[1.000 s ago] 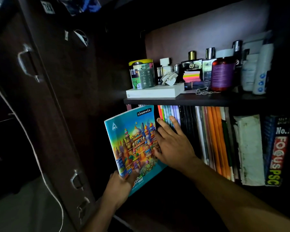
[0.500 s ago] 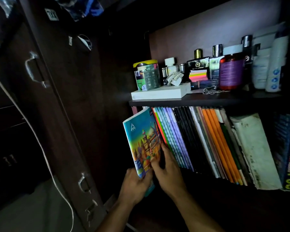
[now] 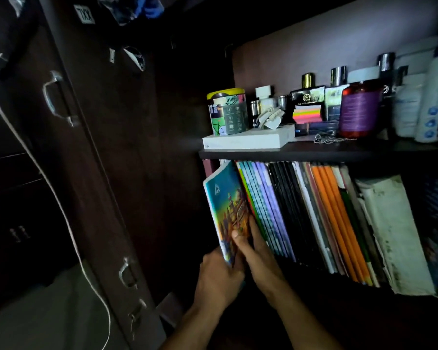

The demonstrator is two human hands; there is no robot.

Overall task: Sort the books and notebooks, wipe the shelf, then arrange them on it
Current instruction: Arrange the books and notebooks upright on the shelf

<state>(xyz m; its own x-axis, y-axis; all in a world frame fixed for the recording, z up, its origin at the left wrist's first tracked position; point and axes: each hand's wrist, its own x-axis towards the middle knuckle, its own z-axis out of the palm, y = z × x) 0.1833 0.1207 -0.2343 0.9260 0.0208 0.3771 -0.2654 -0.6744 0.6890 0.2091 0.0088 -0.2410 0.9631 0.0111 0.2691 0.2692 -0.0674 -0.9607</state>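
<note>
From my head camera: my left hand (image 3: 219, 280) grips the bottom corner of the colourful Classmate notebook (image 3: 225, 213), which stands tilted at the left end of the row of notebooks (image 3: 301, 218) on the lower shelf. My right hand (image 3: 259, 258) touches it too, thumb on the cover, fingers slipped between it and the green spine beside it. The two hands sit close together. The upper shelf (image 3: 314, 152) carries a white box (image 3: 248, 140), a printed tin (image 3: 226, 112) and a purple-labelled bottle (image 3: 359, 109).
</note>
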